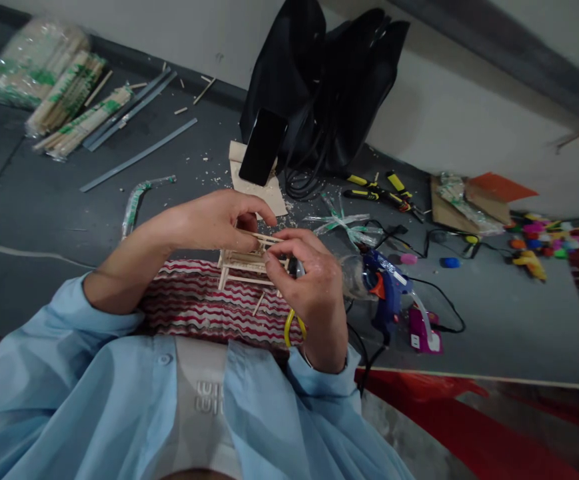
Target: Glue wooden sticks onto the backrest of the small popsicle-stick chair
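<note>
A small frame built of thin wooden sticks (pixel 243 262) rests on a red-and-white wavy striped cloth (pixel 194 303). My left hand (pixel 209 220) pinches a thin stick at the top of the frame. My right hand (pixel 312 283) holds the same stick from the other end, with a yellow-handled tool (pixel 289 327) tucked under its palm. A loose short stick (pixel 259 303) lies on the cloth below the frame.
A blue glue gun (pixel 386 287) with a black cord lies right of my hand. A black bag (pixel 319 87) and a propped phone (pixel 262 147) stand behind. Packs of chopsticks (pixel 52 87) lie far left; yellow-handled pliers (pixel 384 190) and coloured toys (pixel 539 243) far right.
</note>
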Available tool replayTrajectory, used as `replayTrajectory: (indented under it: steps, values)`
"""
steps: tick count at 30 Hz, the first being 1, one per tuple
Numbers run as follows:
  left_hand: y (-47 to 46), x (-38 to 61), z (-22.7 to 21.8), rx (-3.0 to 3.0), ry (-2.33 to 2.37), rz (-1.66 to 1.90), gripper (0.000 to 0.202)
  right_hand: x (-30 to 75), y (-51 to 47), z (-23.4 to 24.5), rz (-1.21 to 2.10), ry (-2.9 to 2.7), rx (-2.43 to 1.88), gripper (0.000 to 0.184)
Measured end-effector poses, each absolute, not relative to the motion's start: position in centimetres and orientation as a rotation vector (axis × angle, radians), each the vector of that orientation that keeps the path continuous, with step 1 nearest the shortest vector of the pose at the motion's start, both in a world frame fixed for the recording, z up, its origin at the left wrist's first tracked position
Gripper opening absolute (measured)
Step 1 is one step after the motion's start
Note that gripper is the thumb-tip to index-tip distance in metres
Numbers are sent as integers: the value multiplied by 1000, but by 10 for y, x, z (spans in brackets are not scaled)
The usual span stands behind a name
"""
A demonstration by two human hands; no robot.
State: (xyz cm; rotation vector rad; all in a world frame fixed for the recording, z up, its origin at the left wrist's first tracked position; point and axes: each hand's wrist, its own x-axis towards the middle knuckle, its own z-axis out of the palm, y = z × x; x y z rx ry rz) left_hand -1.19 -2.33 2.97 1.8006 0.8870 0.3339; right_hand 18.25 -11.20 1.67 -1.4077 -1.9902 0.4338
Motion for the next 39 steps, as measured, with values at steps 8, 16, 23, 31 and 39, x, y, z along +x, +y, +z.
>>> replayTrajectory:
  steps: [8,16,23,31,39]
  values:
    - [-24,-12,30,1825,880,330,40,182,-114,18,460,-1969,-1423,8]
    - [-24,-14,35,1855,859,264,46,183,-114,18,475,-1956,-1425,8]
    - [-25,-14,41,1919,872,265,45,182,-114,18,496,-1945,-1406,9]
    - [-26,-15,39,1862,854,219,53,183,-114,20,500,-1946,-1418,8]
    - [-25,-12,39,1806,875,199,52,184,-115,20,514,-1950,-1424,9]
